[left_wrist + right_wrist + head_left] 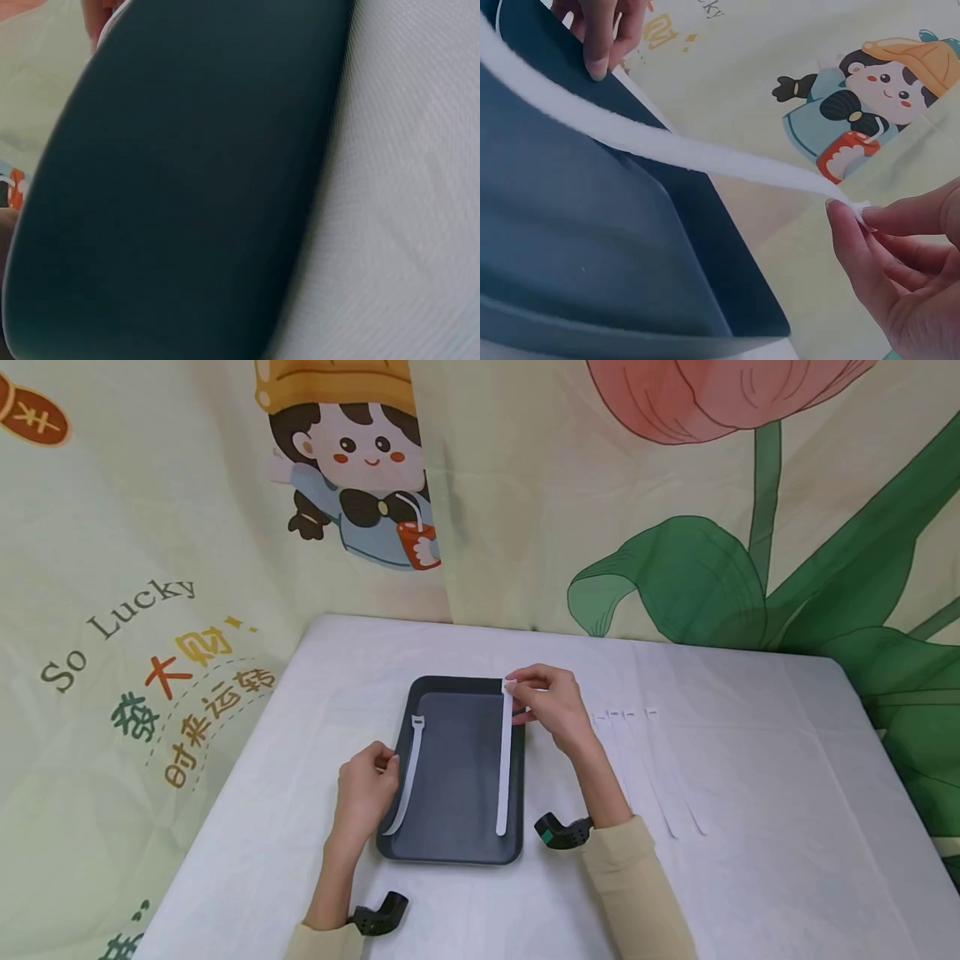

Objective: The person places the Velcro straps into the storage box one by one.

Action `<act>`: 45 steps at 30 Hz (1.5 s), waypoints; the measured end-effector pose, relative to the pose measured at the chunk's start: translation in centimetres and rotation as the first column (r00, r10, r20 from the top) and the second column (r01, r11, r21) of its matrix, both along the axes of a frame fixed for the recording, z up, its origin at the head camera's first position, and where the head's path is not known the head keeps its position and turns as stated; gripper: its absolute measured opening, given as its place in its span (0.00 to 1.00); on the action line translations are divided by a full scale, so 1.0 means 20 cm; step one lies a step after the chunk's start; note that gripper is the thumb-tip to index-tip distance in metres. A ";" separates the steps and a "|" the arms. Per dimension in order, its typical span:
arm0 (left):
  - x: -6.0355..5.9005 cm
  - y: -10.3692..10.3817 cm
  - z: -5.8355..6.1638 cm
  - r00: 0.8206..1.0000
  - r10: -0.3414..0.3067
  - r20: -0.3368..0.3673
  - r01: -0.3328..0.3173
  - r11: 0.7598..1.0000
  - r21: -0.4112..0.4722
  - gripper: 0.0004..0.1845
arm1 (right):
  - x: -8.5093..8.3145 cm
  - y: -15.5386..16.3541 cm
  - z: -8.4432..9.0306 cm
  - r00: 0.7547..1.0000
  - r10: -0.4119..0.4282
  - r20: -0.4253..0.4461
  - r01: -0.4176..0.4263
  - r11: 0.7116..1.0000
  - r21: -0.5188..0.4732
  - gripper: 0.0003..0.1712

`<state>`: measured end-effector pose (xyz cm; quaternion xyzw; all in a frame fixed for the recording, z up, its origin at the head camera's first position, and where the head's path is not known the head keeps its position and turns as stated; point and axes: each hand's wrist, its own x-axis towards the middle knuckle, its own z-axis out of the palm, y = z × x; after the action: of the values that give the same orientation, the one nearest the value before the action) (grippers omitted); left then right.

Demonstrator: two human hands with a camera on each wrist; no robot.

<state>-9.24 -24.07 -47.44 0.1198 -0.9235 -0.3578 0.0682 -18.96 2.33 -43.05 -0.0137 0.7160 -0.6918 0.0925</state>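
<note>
Tray (pixel 390 852): dark charcoal, plain, with a slightly paler, greyer inner panel.
Strap (pixel 504 777) held by the right hand (pixel 551 702): white, unpatterned.
Second strap (pixel 408 772) beside the left hand (pixel 366 789): white, unpatterned.
Loose straps (pixel 652 768) to the right of the right hand: white, faint against the cloth.
Counter (pixel 750 860): white cloth, plain.
Sleeves (pixel 637 893): pale beige.
Wrist mounts (pixel 558 833): black, one showing a teal patch.
Backdrop (pixel 525 527): pale yellow-green, printed with a pink flower, green leaves, a cartoon child in a yellow hat, and grey, orange and green lettering.
</note>
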 end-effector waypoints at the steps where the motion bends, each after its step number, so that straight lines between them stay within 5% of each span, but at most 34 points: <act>1: 0.00 0.00 0.00 1.000 -0.002 0.000 0.002 1.000 -0.003 0.06 | 0.00 -0.01 0.00 1.000 0.005 0.003 -0.005 1.000 -0.017 0.11; 45: 0.01 -0.01 0.01 1.000 0.008 -0.009 -0.008 1.000 0.009 0.05 | -0.08 -0.39 -0.14 0.990 0.134 0.033 -0.128 0.980 -0.152 0.11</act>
<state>-9.04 -24.19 -47.33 0.1221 -0.9211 -0.3624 0.0731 -20.66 -5.45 -45.89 -0.0526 0.6575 -0.7360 0.1522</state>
